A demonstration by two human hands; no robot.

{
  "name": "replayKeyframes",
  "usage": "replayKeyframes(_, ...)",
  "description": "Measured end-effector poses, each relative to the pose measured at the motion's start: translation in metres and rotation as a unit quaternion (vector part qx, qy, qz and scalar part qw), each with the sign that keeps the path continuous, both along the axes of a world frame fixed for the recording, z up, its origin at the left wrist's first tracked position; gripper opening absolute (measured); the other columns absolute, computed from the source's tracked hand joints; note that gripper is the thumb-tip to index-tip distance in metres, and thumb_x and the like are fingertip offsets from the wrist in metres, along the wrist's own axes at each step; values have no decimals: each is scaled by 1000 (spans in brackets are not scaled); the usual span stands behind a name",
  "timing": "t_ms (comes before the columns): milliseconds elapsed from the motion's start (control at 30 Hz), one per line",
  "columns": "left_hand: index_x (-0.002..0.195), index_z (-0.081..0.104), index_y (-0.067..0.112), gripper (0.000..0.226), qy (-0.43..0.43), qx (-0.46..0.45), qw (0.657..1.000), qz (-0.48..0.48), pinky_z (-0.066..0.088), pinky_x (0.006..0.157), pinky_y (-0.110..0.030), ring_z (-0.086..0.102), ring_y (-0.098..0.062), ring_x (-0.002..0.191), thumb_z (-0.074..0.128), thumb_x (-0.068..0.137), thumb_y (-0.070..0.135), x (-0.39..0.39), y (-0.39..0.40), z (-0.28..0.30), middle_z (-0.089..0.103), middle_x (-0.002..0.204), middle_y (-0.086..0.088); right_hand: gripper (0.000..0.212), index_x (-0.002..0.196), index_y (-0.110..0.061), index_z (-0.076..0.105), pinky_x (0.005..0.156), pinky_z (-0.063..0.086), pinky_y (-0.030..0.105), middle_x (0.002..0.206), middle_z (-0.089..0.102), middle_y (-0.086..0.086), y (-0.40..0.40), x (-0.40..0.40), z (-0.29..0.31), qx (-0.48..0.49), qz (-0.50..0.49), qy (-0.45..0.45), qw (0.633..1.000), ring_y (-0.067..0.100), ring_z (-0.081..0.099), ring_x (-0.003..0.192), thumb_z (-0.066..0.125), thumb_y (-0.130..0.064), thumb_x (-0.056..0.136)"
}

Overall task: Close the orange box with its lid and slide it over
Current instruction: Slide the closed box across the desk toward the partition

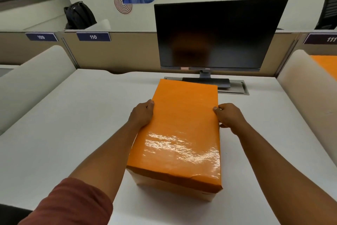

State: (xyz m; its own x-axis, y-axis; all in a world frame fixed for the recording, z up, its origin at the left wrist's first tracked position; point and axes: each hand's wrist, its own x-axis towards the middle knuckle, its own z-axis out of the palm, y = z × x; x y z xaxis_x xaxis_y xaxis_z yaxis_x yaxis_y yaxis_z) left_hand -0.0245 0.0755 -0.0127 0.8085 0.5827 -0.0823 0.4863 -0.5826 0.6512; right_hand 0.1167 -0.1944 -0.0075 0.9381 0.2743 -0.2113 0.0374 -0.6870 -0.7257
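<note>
A tall rectangular orange box (175, 179) wrapped in glossy paper stands near the middle of the white desk (73, 115), its long side running away from the person. The flat orange lid (182, 124) sits squarely on top and covers the opening, so nothing inside can be seen; light glares off the lid's near half. The left hand (142, 115) presses flat against the lid's left edge, fingers together and thumb hooked over the top rim. The right hand (228, 117) clasps the right edge the same way, thumb on top and fingers curled down the side. Just behind the box stands a black flat monitor (218, 35) on its stand, the box's far end close to the stand's base. Beige padded dividers (32, 78) flank the desk on both sides, and a black backpack (80, 15) rests beyond the rear partition.
</note>
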Motion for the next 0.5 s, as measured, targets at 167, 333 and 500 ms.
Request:
replayKeyframes(167, 142, 49, 19, 70, 36, -172, 984, 15, 44, 103, -48, 59, -33, 119, 25, 97, 66, -19, 1, -2, 56, 141, -11, 51, 111, -12, 61, 60, 55, 36, 113, 66, 13, -22, -28, -8, 152, -35, 183, 971, 27, 67, 88, 47, -58, 95)
replayKeyframes(333, 134, 51, 25, 84, 138, -371, 918, 4, 47, 103, -55, 64, -34, 114, 44, 75, 85, -48, 18, -6, 65, 129, -11, 68, 125, -26, 53, 63, 60, 40, 121, 63, 6, -44, -45, -25, 188, 46, 322, 927, 36, 67, 105, 62, -72, 76)
replayKeyframes(500, 131, 58, 26, 84, 122, -389, 913, 6, 47, 104, -55, 68, -33, 112, 55, 71, 84, -59, 23, -10, 70, 123, -10, 62, 125, -25, 58, 68, 58, 37, 119, 67, 3, -27, -45, -21, 197, 64, 253, 945, 30, 69, 101, 65, -65, 79)
